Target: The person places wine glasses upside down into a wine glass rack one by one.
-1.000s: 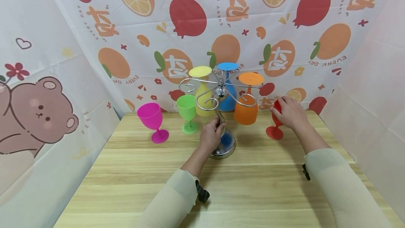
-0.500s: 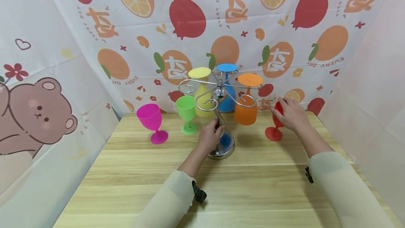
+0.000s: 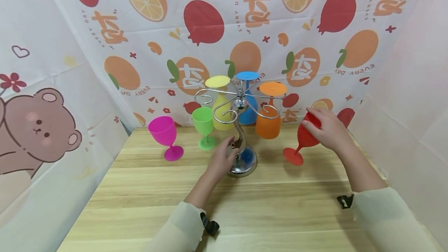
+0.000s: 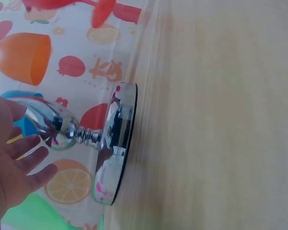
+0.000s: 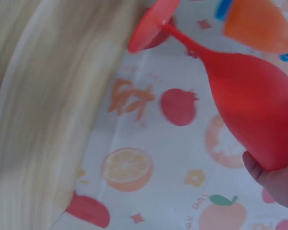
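Observation:
My right hand (image 3: 330,129) grips a red goblet (image 3: 305,137) by its bowl. The goblet is tilted, its foot pointing down and left; in the right wrist view the foot (image 5: 153,26) is raised off the table. My left hand (image 3: 221,159) is beside the stem of a chrome goblet rack (image 3: 242,169), its fingers spread loosely. In the left wrist view those fingers (image 4: 41,177) are extended next to the curved stem (image 4: 53,122) and do not wrap it. Yellow (image 3: 221,110), blue (image 3: 247,112) and orange (image 3: 268,123) goblets hang upside down from the rack's arms.
A magenta goblet (image 3: 163,131) and a green goblet (image 3: 203,121) stand upright left of the rack. The wood-grain table (image 3: 273,209) ends at a fruit-printed cloth (image 3: 203,22) behind. A bear-printed cloth (image 3: 38,127) covers the left side.
My right hand has lifted and tilted the red goblet, which stood upright before. The left hand has loosened from the rack's stem and shifted slightly left. The whole head view has shifted a little.

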The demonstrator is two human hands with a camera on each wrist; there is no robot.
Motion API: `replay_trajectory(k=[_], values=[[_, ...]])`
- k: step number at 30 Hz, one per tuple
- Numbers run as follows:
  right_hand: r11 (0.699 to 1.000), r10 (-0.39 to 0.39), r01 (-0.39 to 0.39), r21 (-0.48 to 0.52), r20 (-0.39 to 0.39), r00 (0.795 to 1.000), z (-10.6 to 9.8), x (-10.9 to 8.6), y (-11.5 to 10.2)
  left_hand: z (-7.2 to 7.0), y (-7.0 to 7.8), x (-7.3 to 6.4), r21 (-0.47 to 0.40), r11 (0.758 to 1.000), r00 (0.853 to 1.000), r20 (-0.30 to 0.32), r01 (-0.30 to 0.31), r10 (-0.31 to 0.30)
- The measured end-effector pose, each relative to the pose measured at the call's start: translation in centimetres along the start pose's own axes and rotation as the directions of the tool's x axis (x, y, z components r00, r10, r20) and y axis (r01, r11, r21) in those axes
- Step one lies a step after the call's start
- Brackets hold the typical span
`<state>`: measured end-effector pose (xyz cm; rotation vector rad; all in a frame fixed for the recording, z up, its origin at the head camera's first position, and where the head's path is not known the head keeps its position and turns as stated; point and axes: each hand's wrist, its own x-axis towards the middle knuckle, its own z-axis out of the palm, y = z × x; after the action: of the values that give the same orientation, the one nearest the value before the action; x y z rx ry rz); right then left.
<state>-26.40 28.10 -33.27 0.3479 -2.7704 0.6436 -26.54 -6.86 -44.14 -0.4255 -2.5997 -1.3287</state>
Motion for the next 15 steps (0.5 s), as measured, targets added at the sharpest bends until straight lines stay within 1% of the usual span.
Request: replay_trajectory(k=[2,4,6,8,10,12,15], values=[[0.996,0.014,-0.011,0.084,-0.037,0.999,-0.4,-0.9,-0.5,-0.2,-0.2,-0.3,-0.024,1.0,0.999,-0.046,-0.01,0.009],[0.985,0.023,-0.009,0.17,-0.084,0.996,-0.5,-1.8,-0.8,-0.4,-0.3,-0.6,-0.066,0.998,0.996,-0.084,-0.022,0.016],[0.963,0.031,0.004,0.268,-0.126,0.991,-0.4,-2.5,-1.0,-0.5,-0.3,-0.7,-0.108,0.994,0.994,-0.106,-0.023,0.012],[0.931,0.039,0.024,0.365,-0.165,0.986,-0.1,-3.1,-1.4,-0.7,-0.2,-0.7,-0.149,0.989,0.993,-0.115,-0.023,0.006],[0.882,0.04,0.062,0.467,-0.205,0.978,0.2,-3.6,-1.9,-0.8,0.0,-0.8,-0.182,0.983,0.993,-0.115,-0.023,0.002],[0.815,0.046,0.101,0.571,-0.237,0.97,0.6,-4.0,-2.6,-0.9,0.2,-0.9,-0.201,0.979,0.994,-0.112,-0.024,0.001],[0.677,0.06,0.158,0.719,-0.268,0.962,1.3,-4.4,-3.9,-0.8,0.4,-1.0,-0.242,0.97,0.996,-0.091,-0.023,0.001]])
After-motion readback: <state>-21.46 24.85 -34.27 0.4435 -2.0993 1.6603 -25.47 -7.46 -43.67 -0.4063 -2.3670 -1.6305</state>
